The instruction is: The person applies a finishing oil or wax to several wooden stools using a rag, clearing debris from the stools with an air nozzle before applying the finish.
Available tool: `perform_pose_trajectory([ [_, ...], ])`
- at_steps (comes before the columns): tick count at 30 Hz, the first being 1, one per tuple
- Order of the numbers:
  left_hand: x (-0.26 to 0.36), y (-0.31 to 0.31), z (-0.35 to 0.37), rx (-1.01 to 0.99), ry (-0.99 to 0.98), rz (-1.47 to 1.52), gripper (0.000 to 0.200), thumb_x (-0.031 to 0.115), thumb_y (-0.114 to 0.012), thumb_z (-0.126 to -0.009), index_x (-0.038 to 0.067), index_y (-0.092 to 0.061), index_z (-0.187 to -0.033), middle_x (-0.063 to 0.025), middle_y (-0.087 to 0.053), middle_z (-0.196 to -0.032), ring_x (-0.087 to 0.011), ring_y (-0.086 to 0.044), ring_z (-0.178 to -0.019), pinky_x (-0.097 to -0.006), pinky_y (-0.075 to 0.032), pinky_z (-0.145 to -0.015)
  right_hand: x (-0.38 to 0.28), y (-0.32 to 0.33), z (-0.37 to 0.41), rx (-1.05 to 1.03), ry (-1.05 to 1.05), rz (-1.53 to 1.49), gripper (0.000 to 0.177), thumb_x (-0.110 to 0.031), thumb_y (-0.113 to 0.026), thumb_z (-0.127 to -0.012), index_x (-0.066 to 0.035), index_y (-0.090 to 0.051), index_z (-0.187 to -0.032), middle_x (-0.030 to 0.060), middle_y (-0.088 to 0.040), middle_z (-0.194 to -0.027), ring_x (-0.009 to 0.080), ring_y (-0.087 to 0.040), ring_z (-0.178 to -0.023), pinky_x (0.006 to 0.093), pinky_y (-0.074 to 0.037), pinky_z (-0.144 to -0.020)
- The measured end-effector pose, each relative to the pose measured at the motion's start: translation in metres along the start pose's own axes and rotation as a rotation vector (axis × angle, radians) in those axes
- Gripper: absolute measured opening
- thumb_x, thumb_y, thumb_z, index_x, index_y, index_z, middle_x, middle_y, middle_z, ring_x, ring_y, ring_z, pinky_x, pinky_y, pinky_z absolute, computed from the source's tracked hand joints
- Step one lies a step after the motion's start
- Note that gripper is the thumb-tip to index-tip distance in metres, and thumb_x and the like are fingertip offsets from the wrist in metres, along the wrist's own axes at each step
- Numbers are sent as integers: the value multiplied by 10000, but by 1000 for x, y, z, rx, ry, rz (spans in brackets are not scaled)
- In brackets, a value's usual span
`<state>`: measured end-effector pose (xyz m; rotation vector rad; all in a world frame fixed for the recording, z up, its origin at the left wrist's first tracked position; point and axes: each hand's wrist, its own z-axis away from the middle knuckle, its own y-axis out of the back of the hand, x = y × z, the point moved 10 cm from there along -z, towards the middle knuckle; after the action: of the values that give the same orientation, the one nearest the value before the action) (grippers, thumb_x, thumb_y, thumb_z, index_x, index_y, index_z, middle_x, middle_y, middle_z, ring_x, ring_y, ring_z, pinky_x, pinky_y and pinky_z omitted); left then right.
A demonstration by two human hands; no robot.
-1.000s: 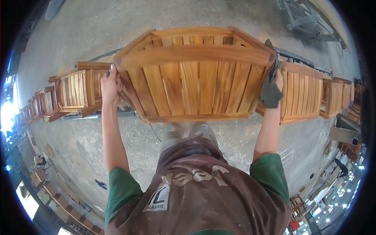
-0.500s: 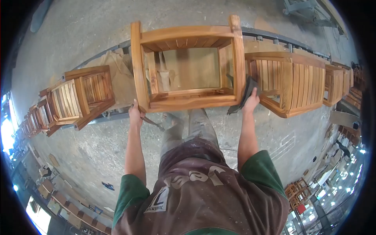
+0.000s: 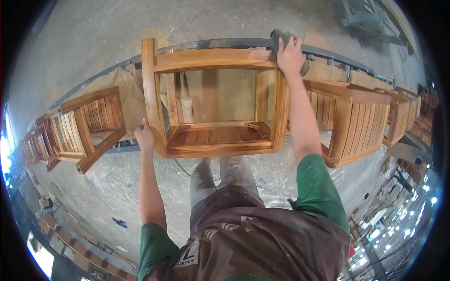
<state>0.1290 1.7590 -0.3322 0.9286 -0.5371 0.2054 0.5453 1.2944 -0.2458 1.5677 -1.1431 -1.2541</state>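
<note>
Head view: left hand (image 3: 144, 136) grasps wooden chair (image 3: 213, 58), right hand (image 3: 289, 56) clenches cloth (image 3: 277, 35); apron (image 3: 253, 234) logo perhaps "Juventus"

The brown work garment (image 3: 262, 243) on the person's chest is carrying a white printed patch (image 3: 189, 255) near the lower edge of the view. The patch is showing a large dark figure shaped like a "7", and under it a line of small capital letters is seeming to read "JUVENTUS", upside down to the camera. Bigger pale letters (image 3: 229, 225) are lying across a fold higher up, too creased to read.
</note>
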Motion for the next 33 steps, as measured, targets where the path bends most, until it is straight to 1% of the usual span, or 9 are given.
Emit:
perform_pose_trajectory([
  [5, 2, -1, 0, 96, -166, 109, 460, 313, -552, -1004, -114, -649, -865, -138, -638, -677, -183, -509, -646, -375, -443, -632, 3, -82, -105, -408, 22, 246, 526, -498, -408, -979, -41, -665, -1034, 220, -681, -1077, 426, -642, -1022, 515, -510, -874],
  [11, 18, 5, 13, 140, -120, 85, 437, 311, -549, -1005, -79, -653, -837, -130, -590, -647, -184, -488, -611, -363, -427, -605, -258, -29, -65, -116, 433, -231, 538, -518, -441, -975, -25, -627, -867, 262, -656, -883, 444, -634, -854, 525, -496, -757],
  [13, 16, 5, 13, 179, -133, 138, 457, 322, -546, -1009, -74, -636, -799, -70, -516, -595, -135, -414, -591, -346, -385, -560, -364, -48, -16, -126, 688, -396, 477, -489, -463, -969, -42, -625, -1000, 186, -665, -1070, 401, -621, -977, 477, -506, -814],
  [16, 3, 6, 12, 186, -117, 227, 425, 309, -541, -1008, -65, -682, -864, -109, -652, -674, -147, -584, -641, -310, -462, -632, -436, -128, 64, -83, 916, -318, 414, -442, -477, -965, -81, -607, -1122, 133, -675, -1115, 378, -590, -1095, 520, -487, -866],
  [19, 2, 10, 10, 225, -120, 194, 438, 324, -556, -995, -66, -690, -849, -182, -672, -671, -225, -639, -635, -359, -493, -643, -460, -151, 43, -615, 726, -169, 344, -350, -523, -939, -136, -581, -1203, 92, -684, -1124, 373, -528, -1215, 589, -429, -941],
  [22, -13, 9, 5, 220, -81, 367, 440, 336, -541, -1003, -54, -685, -859, -151, -673, -652, -170, -613, -609, -339, -478, -605, -447, -153, 59, -794, 565, -12, 381, -307, -560, -930, -88, -595, -1240, 168, -598, -1306, 274, -558, -1217, 419, -462, -970],
  [24, -17, 18, 11, 231, -59, 447, 440, 336, -529, -1010, -48, -681, -859, -132, -670, -641, -149, -584, -586, -330, -460, -583, -449, -108, 100, -67, 857, -75, 327, -267, -557, -899, -146, -576, -1202, 97, -682, -1115, 367, -494, -1259, 610, -375, -998],
  [25, -18, 23, 11, 247, -50, 529, 439, 335, -517, -1017, -42, -678, -859, -114, -666, -630, -127, -555, -562, -320, -441, -560, -442, -108, 127, -2, 917, -36, 345, -195, -590, -852, -104, -575, -1184, 92, -681, -1117, 336, -543, -1207, 561, -360, -1044],
  [33, -117, 79, 40, 295, -18, 681, 455, 354, -493, -1030, -31, -679, -872, -73, -646, -604, -86, -442, -519, -273, -352, -529, -378, -23, 336, -126, 885, -523, 193, -39, -529, -798, 9, -569, -981, 218, -679, -1064, 314, -629, -1087, 492, -393, -1048],
])
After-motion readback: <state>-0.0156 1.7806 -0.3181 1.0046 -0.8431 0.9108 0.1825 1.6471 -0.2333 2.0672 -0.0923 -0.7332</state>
